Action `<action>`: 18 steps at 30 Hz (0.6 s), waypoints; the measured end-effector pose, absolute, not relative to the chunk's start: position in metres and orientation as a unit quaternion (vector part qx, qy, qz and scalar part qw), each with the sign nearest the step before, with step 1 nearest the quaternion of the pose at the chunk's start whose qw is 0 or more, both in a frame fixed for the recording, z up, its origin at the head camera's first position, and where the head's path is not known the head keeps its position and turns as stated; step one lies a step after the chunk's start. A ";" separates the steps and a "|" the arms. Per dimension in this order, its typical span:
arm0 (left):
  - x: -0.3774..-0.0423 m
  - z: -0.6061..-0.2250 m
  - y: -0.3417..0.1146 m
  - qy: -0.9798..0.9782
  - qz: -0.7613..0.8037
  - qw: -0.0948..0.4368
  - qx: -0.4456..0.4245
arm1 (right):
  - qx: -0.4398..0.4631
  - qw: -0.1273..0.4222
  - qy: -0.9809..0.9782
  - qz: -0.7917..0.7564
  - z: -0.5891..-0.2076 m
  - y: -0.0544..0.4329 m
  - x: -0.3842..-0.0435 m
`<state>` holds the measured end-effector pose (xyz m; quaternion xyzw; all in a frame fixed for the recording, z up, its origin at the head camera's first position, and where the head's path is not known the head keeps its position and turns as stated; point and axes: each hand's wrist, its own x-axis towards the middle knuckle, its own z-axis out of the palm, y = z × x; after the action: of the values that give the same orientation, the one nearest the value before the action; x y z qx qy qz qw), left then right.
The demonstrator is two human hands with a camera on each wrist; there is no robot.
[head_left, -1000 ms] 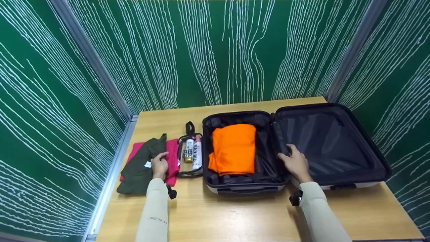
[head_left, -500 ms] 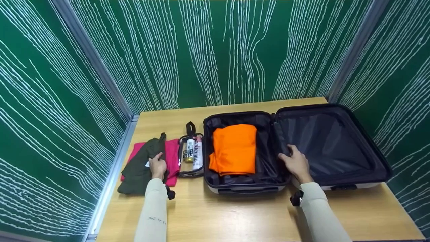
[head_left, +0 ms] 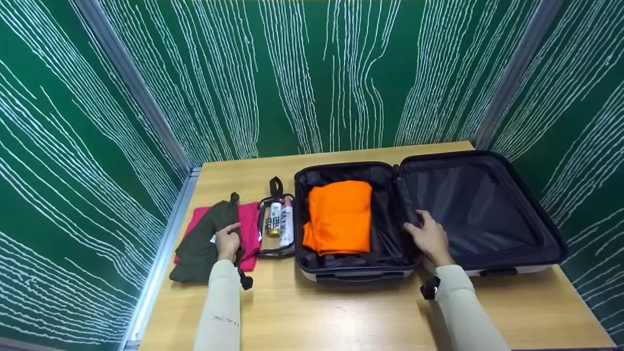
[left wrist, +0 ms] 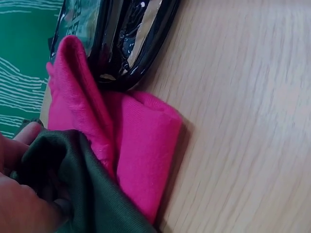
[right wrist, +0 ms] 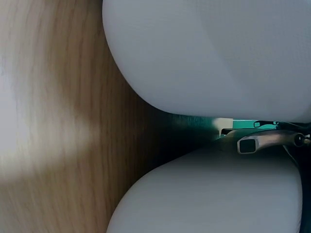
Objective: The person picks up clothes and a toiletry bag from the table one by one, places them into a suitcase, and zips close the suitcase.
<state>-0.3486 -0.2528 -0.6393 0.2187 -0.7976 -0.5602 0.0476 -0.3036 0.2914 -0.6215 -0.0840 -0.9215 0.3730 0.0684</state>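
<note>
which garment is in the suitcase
The orange garment; the dark green garment lies over the pink garment, both outside the suitcase.

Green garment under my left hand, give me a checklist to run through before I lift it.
1. Left hand gripping the green garment: ok, a fold is held.
2. Garment clear of the pink garment: not ok, it lies across it.
3. Suitcase open: ok.
4. Toiletry pouch out of the straight path to the suitcase: not ok, it lies between.
5. Right hand gripping the suitcase: cannot tell, fingers partly hidden.
</note>
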 end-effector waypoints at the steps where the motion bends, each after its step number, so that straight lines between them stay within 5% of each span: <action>1: -0.348 -0.639 -0.253 -0.797 -0.561 0.046 0.218 | -0.084 0.068 -0.922 0.372 -0.621 0.291 -0.303; 18: -0.349 -0.644 -0.255 -0.794 -0.562 0.041 0.229 | -0.089 0.063 -0.913 0.393 -0.621 0.292 -0.302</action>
<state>-0.3492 -0.2551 -0.6436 0.2287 -0.7936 -0.5622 0.0413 -0.3020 0.2924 -0.6207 -0.0892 -0.9130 0.3931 0.0634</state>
